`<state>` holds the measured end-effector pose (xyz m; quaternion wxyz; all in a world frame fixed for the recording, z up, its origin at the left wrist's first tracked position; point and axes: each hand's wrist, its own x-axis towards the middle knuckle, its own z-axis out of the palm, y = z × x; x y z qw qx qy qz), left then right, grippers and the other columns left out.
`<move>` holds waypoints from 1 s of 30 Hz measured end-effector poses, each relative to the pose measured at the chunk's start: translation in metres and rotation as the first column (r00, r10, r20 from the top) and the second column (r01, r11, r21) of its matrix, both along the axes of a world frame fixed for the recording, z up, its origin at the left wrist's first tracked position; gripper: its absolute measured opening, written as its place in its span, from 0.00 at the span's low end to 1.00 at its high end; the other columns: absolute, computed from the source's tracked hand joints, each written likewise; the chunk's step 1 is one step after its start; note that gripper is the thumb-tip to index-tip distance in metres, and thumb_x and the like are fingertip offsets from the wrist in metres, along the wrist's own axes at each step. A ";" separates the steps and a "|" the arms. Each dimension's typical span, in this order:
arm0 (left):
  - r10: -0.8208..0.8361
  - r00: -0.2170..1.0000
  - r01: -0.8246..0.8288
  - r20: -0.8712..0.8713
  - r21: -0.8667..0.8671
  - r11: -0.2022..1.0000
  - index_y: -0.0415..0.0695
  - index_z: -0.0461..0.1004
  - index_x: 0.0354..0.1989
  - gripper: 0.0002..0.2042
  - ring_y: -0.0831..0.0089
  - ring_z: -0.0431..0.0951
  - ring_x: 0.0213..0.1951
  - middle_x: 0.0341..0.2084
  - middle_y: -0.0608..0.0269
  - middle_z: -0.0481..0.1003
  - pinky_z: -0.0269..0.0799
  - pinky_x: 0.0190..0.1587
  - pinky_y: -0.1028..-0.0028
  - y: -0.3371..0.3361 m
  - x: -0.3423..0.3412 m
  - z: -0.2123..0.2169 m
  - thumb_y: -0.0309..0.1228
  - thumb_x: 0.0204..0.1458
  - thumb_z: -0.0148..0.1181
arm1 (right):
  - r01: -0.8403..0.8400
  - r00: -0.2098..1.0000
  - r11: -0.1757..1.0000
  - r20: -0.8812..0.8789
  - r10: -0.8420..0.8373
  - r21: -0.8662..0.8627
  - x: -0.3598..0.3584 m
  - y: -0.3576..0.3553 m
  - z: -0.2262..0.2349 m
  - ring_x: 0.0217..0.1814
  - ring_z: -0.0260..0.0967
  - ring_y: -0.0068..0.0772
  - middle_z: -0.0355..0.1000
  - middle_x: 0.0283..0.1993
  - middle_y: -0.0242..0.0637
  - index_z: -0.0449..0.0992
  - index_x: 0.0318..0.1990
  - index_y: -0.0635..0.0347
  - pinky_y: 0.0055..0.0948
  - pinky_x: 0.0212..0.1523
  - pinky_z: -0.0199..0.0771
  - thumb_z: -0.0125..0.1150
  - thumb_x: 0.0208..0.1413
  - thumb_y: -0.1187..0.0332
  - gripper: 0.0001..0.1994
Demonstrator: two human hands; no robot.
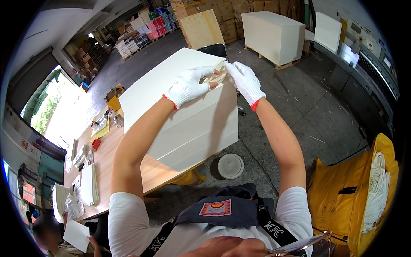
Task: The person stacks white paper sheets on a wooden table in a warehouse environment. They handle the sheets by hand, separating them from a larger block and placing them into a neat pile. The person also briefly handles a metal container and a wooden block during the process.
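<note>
A tall stack of large white paper sheets (160,96) stands on the wooden table in front of me. At its far right corner, several cream paper edges (220,78) are lifted and bent. My left hand (190,87), in a white knit glove with a red cuff and bare fingertips, lies over the top of the stack. Its thumb and fingers close round the bent paper edges. My right hand (245,81), gloved the same way, reaches the corner from the right, fingertips pinched at the paper; exactly what they grip is partly hidden.
The wooden table (112,165) holds small tools and papers on the left. A seated person (49,233) holds a white sheet at lower left. A lidded white bucket (230,166) stands on the floor. A yellow sack (338,192) is at right, near a machine (364,70). Behind stands a pallet stack (274,38).
</note>
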<state>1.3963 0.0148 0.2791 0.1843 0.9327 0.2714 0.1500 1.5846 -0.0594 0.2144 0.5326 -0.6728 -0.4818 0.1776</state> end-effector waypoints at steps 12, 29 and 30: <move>-0.055 0.998 0.037 0.040 0.361 0.932 0.52 0.77 0.53 0.20 0.54 0.81 0.43 0.44 0.55 0.80 0.77 0.47 0.63 -0.004 -0.003 -0.009 0.31 0.48 0.60 | 0.159 0.962 0.986 0.235 -0.142 -0.055 0.027 -0.026 0.004 0.43 0.76 0.48 0.78 0.36 0.46 0.77 0.39 0.59 0.42 0.43 0.69 0.46 0.60 0.35 0.32; 0.025 0.999 -0.006 -0.040 0.409 0.913 0.52 0.78 0.52 0.18 0.55 0.80 0.45 0.44 0.55 0.80 0.75 0.47 0.62 0.029 0.016 -0.016 0.41 0.56 0.55 | -0.047 0.526 0.990 0.846 -0.087 0.131 0.015 -0.013 0.016 0.39 0.74 0.48 0.75 0.34 0.41 0.77 0.39 0.51 0.45 0.39 0.72 0.47 0.64 0.43 0.22; 0.028 0.999 -0.008 -0.044 0.392 0.920 0.52 0.78 0.52 0.18 0.55 0.80 0.46 0.45 0.55 0.80 0.75 0.48 0.62 0.026 0.016 -0.014 0.41 0.56 0.55 | -0.063 0.505 0.990 0.859 -0.080 0.128 0.018 -0.010 0.019 0.38 0.74 0.49 0.75 0.34 0.42 0.76 0.40 0.52 0.45 0.40 0.71 0.45 0.66 0.44 0.22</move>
